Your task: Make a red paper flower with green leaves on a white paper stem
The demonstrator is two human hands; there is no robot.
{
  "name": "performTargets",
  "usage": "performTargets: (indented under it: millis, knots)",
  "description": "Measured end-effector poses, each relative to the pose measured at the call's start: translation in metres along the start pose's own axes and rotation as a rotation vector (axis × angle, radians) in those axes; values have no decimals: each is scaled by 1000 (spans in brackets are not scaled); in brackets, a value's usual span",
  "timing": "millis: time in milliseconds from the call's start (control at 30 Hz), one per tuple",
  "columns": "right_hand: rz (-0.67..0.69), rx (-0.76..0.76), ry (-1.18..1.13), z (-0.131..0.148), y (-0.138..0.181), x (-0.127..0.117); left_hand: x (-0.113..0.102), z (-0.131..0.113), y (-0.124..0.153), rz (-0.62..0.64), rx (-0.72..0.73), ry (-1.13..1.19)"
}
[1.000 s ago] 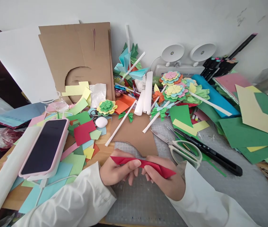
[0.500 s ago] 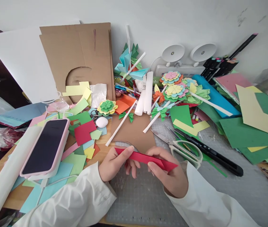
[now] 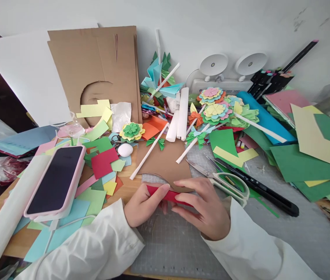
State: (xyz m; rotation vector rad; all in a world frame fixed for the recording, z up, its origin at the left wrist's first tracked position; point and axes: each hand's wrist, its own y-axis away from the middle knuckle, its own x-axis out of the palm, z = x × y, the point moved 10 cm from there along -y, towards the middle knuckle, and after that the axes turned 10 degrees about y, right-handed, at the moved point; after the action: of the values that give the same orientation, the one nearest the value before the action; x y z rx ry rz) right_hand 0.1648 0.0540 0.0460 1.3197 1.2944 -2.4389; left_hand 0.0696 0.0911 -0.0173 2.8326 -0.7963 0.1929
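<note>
A folded strip of red paper [image 3: 173, 195] spans the gap between my two hands, just above the grey cutting mat [image 3: 179, 249]. My left hand [image 3: 144, 204] pinches its left end, thumb on top. At the other end, my right hand [image 3: 204, 208] has its fingers curved over the strip, which hides that end and my right thumb. A brown cardboard piece [image 3: 165, 159] with a curved cut edge lies just beyond my hands. White-handled scissors [image 3: 229, 184] rest right of my right hand, next to a black utility knife [image 3: 266, 190].
A pink-cased phone [image 3: 55, 182] and a white paper roll [image 3: 10, 214] sit at left, beside coloured paper scraps [image 3: 105, 161]. Paper flowers [image 3: 213, 105], white paper sticks [image 3: 150, 151] and cardboard sheets [image 3: 95, 62] stand along the wall. Green paper sheets [image 3: 313, 163] lie at right.
My right hand has shifted its grip: the fingers have spread and come over the front of the red strip. The hands are closer together, and less of the strip's right end shows.
</note>
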Motion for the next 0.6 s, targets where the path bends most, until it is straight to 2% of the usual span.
performTargets:
  millis: [200,400,600]
  knots:
    - [-31,28,-38,-1,-1,-2,8,-7,1,71,79,-151]
    - [-60,37,14,-1,-3,-6,5,-1,-2,18,4,-45]
    - [-109,-6,94,4,-6,-13,8,-9,-3,53,75,-41]
